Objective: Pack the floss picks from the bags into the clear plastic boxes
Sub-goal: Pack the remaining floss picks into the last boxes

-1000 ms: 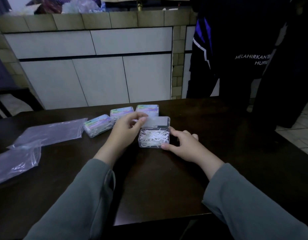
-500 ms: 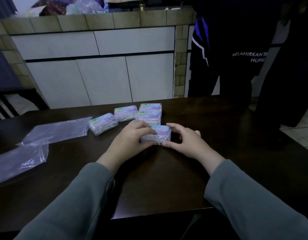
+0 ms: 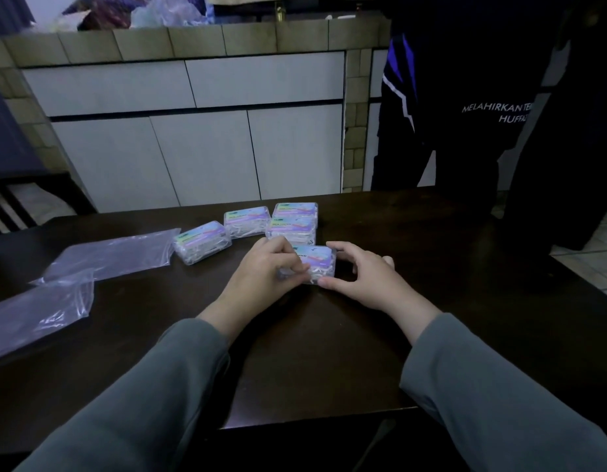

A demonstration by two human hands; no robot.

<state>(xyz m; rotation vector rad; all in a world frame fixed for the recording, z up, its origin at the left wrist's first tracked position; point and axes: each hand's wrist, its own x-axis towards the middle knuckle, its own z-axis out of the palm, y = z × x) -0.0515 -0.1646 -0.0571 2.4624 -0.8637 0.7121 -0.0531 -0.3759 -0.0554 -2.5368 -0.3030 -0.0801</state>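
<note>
Where the dark table (image 3: 329, 352) meets white cabinets (image 3: 199, 158), bare wood lies open toward its near edge. The left hand (image 3: 261, 274) and right hand (image 3: 360, 277) pinch a closed clear box (image 3: 317, 262) of floss picks between curled fingers; four more boxes (image 3: 247, 221) and flat bags (image 3: 107, 253) lie left.

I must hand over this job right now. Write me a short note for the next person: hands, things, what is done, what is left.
Left hand and right hand: both grip the nearest box, lid down, on the table.
Four closed filled boxes stand behind it.
Two clear bags lie at the left; they look empty.
Done: five boxes filled.
Left: check that the lid is shut and place this box with the others.
</note>
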